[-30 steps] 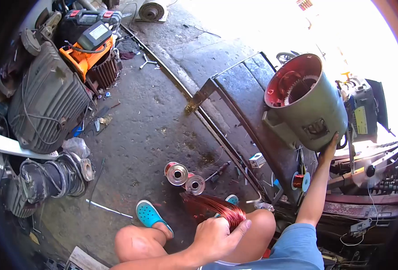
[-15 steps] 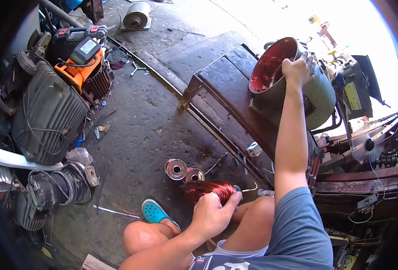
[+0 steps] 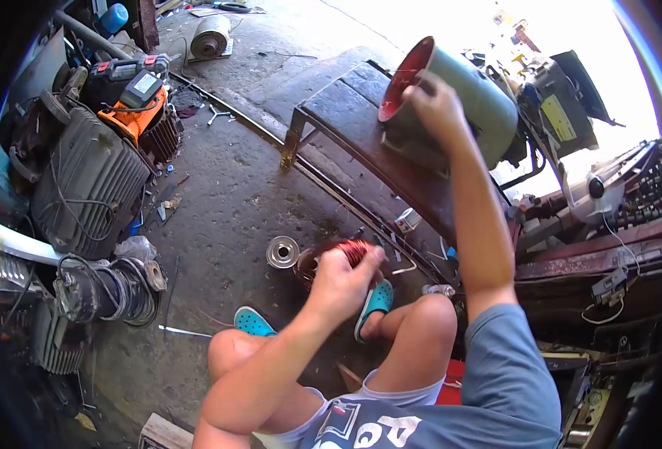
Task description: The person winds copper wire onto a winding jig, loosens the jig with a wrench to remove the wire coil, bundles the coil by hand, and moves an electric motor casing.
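Note:
My left hand (image 3: pixel 342 277) is closed around a bundle of red copper wire (image 3: pixel 352 250), held above the floor in front of my knees. The green motor housing (image 3: pixel 480 101) lies on its side on a dark metal stand (image 3: pixel 391 161), its red-lined opening facing left. At the edge of that opening is my right hand (image 3: pixel 437 105), slightly blurred, with its fingers curled together; what they grip is too unclear to tell. A metal spool (image 3: pixel 282 252) stands on the floor just left of the wire bundle.
Finned motor casings (image 3: pixel 88 183), an orange tool (image 3: pixel 136 118) and a cable-wrapped motor (image 3: pixel 110 292) crowd the left side. A metal rail (image 3: pixel 249 126) crosses the floor. At the right are a dark case (image 3: pixel 563 105) and machine parts (image 3: pixel 600 254). A cylindrical motor (image 3: pixel 211 37) lies farther back.
My right hand has gone from the housing's lower side to its rim, then to the opening's edge. The housing's opening now faces more to the left. My left hand still holds the wire; the view has shifted.

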Motion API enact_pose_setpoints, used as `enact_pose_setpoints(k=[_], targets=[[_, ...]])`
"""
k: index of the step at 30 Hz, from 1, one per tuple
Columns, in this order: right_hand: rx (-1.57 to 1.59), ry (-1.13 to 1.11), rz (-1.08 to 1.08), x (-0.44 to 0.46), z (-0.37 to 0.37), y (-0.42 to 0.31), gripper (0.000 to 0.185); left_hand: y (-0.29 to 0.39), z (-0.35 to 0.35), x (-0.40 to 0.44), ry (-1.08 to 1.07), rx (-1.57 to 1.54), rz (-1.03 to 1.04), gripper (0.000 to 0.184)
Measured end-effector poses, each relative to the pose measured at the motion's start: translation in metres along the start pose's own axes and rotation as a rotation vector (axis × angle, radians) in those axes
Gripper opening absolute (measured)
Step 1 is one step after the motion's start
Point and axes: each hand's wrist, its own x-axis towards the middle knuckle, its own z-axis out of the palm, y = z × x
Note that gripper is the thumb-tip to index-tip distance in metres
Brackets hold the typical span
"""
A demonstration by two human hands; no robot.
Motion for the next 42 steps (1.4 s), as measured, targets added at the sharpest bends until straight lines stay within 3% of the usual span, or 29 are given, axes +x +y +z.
enact_pose_setpoints(k=[1, 2, 5, 7, 8, 10, 12, 14, 18, 21, 23, 24, 26, 28, 30, 32, 34, 35, 36, 38, 41, 42], targets=[[0.148, -0.022, -0.089, -0.052, -0.009, -0.026, 0.031, 0.003, 0.001, 0.002, -0.003, -0.029, -0.018, 0.027], [0.265, -0.119, 0.012, -0.102, -0.026, -0.063, 0.027, 0.004, 0.001, 0.004, 0.0, -0.057, -0.031, 0.027], [0.35, -0.354, 0.34, -0.224, -0.041, -0.067, 0.025, 0.002, 0.0, 0.003, -0.043, -0.1, -0.012, 0.027], [0.486, -0.477, 0.335, -0.279, -0.03, -0.061, 0.018, 0.003, 0.009, -0.004, -0.065, -0.155, 0.058, 0.026], [0.712, -0.623, 0.416, -0.296, -0.024, -0.051, 0.026, -0.001, 0.017, -0.007, -0.072, -0.066, 0.092, 0.026], [0.919, -0.6, 0.406, -0.315, -0.008, -0.054, 0.045, -0.009, 0.029, -0.007, -0.067, 0.114, 0.177, 0.026], [0.871, -0.628, 0.438, -0.329, 0.019, -0.016, 0.058, -0.005, 0.052, -0.025, 0.115, 0.459, 0.37, 0.029], [0.856, -0.643, 0.471, -0.341, 0.044, 0.011, 0.058, -0.023, 0.061, -0.024, 0.233, 0.857, 0.605, 0.031], [0.96, -0.68, 0.439, -0.343, 0.073, 0.019, 0.058, -0.023, 0.053, -0.017, 0.205, 0.943, 0.588, 0.029], [1.044, -0.685, 0.268, -0.327, 0.088, 0.019, 0.058, -0.016, 0.033, 0.005, 0.129, 0.971, 0.524, 0.026], [1.13, -0.679, 0.138, -0.312, 0.083, 0.021, 0.058, -0.015, 0.022, 0.026, 0.066, 0.962, 0.438, 0.026], [1.504, -0.794, 0.52, -0.312, 0.08, 0.017, 0.056, -0.009, 0.019, 0.034, 0.028, 0.959, 0.403, 0.026], [1.381, -0.878, 0.692, -0.299, 0.071, 0.024, 0.056, -0.008, 0.018, 0.051, -0.083, 0.816, 0.26, 0.025], [1.318, -0.795, 0.652, -0.296, 0.068, 0.036, 0.048, -0.022, 0.022, 0.071, -0.213, 0.629, 0.04, 0.024], [1.337, -0.686, 0.735, -0.296, 0.066, 0.059, 0.04, -0.035, 0.056, 0.086, -0.072, 0.474, -0.052, 0.027], [1.222, -0.625, 0.856, -0.296, 0.074, 0.076, 0.037, -0.036, 0.067, 0.107, -0.097, 0.505, -0.362, 0.029], [1.406, -0.535, 1.09, -0.281, 0.05, 0.066, 0.037, -0.037, 0.069, 0.121, -0.122, 0.157, -0.603, 0.031], [1.383, -0.549, 1.039, -0.278, 0.046, 0.065, 0.041, -0.004, 0.093, 0.125, 0.044, 0.24, -0.757, 0.033], [1.398, -0.5, 1.015, -0.26, 0.024, 0.054, 0.043, -0.02, 0.085, 0.122, 0.085, 0.178, -0.77, 0.033], [1.301, -0.663, 1.12, -0.246, -0.009, 0.048, 0.04, 0.004, 0.102, 0.123, 0.163, 0.166, -0.93, 0.034], [1.27, -0.599, 1.115, -0.213, -0.067, 0.021, 0.03, 0.025, 0.115, 0.124, 0.092, 0.329, -0.982, 0.035], [1.369, -0.653, 1.201, -0.208, -0.073, 0.02, 0.029, 0.026, 0.111, 0.132, 0.054, 0.394, -1.036, 0.036]])
